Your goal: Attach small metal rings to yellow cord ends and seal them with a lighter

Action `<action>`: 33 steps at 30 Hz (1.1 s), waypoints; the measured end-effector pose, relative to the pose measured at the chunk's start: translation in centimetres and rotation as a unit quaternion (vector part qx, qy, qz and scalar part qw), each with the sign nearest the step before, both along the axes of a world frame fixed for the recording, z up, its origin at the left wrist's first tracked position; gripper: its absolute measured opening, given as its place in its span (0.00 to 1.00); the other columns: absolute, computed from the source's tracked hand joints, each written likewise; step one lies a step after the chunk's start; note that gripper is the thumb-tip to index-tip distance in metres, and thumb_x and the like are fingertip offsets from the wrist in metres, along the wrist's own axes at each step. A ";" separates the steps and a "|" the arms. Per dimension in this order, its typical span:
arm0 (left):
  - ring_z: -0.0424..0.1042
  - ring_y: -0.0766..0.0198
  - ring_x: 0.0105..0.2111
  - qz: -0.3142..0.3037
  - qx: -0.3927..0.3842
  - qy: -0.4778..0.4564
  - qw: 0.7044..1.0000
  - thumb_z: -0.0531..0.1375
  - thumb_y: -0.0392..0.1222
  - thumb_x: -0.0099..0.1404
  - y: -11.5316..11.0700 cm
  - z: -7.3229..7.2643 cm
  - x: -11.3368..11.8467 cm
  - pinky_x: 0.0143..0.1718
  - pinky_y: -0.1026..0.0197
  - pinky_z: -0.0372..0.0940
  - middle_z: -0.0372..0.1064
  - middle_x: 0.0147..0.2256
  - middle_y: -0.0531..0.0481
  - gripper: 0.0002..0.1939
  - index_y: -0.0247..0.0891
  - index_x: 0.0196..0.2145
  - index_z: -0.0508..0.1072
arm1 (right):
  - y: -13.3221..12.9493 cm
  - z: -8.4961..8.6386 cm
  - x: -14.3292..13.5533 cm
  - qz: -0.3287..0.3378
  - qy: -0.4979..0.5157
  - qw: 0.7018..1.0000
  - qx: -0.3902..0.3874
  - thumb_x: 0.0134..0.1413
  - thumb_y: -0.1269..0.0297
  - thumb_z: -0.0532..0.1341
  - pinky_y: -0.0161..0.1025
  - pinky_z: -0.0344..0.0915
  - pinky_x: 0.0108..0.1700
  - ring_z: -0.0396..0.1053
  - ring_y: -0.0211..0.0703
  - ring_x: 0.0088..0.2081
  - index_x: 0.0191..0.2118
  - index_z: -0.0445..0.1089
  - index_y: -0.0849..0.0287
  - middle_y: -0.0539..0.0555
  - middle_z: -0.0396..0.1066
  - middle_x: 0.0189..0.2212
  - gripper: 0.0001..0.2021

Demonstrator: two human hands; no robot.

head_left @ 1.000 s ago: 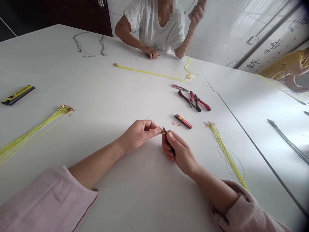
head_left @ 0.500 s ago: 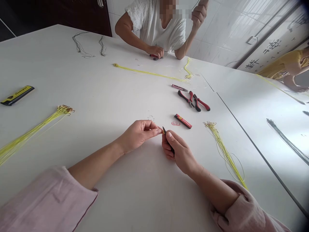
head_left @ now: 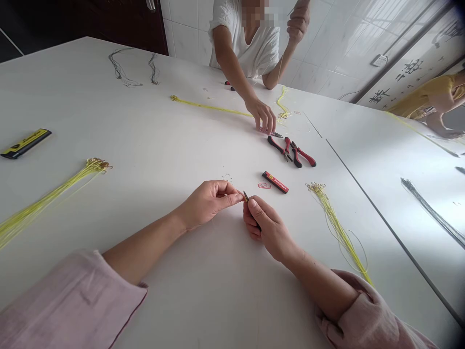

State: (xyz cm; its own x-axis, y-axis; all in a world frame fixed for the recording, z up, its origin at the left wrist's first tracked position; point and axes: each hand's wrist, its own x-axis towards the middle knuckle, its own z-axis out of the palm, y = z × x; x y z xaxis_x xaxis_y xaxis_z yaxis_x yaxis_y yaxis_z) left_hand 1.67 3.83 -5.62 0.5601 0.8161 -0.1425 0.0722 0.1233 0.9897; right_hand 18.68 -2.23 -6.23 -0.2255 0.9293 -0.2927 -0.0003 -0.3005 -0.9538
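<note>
My left hand (head_left: 218, 201) is closed in a pinch, thumb against forefinger. What it pinches is tiny; a small yellowish bit shows by the fingertips, possibly the end of a cord. Close beside it, my right hand (head_left: 267, 223) wraps around small black snips (head_left: 246, 196). Their dark pointed tip sticks out past the thumb, right at the left fingertips. Most of the tool is hidden in the palm. Beyond the hands lie a red lighter (head_left: 275, 182) and dark specks (head_left: 227, 177). To the right rests a bundle of yellow cords (head_left: 337, 228) with metal hooks at one end.
Two red-and-black pliers (head_left: 290, 151) lie ahead. A co-worker's hand (head_left: 264, 116) rests on red snips (head_left: 276, 134) beside them. A yellow-and-black lighter (head_left: 27, 143) and another yellow cord bundle (head_left: 54, 191) are at left. Dark cords (head_left: 121, 70) lie at the far edge.
The co-worker's hand has left the pliers at the far edge and reached forward to the red snips. My own hands have barely moved; the tool in my right hand has tilted slightly.
</note>
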 end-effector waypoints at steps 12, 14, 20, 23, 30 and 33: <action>0.70 0.60 0.33 0.016 0.028 0.075 0.997 0.59 0.57 0.58 -0.4 0.2 0.1 0.35 0.59 0.63 0.73 0.33 0.48 0.19 0.38 0.35 0.75 | 1.1 0.2 0.8 -0.088 -0.014 0.995 0.033 0.53 0.54 0.61 0.33 0.41 0.20 0.43 0.30 0.20 0.32 0.65 0.58 0.44 0.46 0.20 0.12; 0.68 0.62 0.30 0.024 0.052 0.089 0.994 0.59 0.57 0.58 -0.5 0.0 0.1 0.31 0.61 0.61 0.72 0.30 0.49 0.18 0.39 0.34 0.75 | 1.2 0.2 1.0 -0.082 -0.026 0.996 0.036 0.52 0.55 0.62 0.33 0.41 0.20 0.43 0.30 0.19 0.30 0.65 0.58 0.43 0.45 0.18 0.12; 0.54 0.68 0.21 0.030 0.101 0.124 0.987 0.57 0.58 0.59 -0.8 -0.1 0.4 0.22 0.64 0.51 0.62 0.22 0.54 0.18 0.40 0.32 0.75 | 1.4 0.1 1.2 -0.070 -0.031 0.997 0.030 0.48 0.57 0.64 0.33 0.41 0.20 0.44 0.29 0.18 0.27 0.64 0.59 0.43 0.46 0.18 0.12; 0.53 0.68 0.22 0.026 0.101 0.124 0.987 0.57 0.57 0.60 -1.0 0.0 0.5 0.23 0.64 0.51 0.61 0.22 0.55 0.17 0.41 0.33 0.74 | 1.4 0.2 1.2 -0.069 -0.022 0.997 0.029 0.48 0.60 0.63 0.33 0.42 0.20 0.44 0.29 0.18 0.27 0.63 0.59 0.43 0.47 0.17 0.10; 0.50 0.68 0.21 0.030 0.121 0.154 0.980 0.58 0.57 0.59 -0.9 -0.4 0.4 0.22 0.64 0.47 0.50 0.19 0.57 0.15 0.43 0.33 0.73 | 1.3 0.4 1.2 -0.058 0.015 0.998 0.027 0.49 0.62 0.62 0.32 0.40 0.20 0.42 0.29 0.18 0.27 0.65 0.60 0.43 0.49 0.16 0.08; 0.50 0.68 0.21 0.024 0.140 0.152 0.978 0.57 0.56 0.60 -1.0 -0.6 0.4 0.22 0.64 0.47 0.50 0.20 0.57 0.14 0.44 0.33 0.72 | 1.5 0.4 1.4 -0.044 0.046 0.998 0.026 0.48 0.64 0.62 0.32 0.39 0.20 0.42 0.28 0.19 0.28 0.64 0.60 0.46 0.59 0.21 0.06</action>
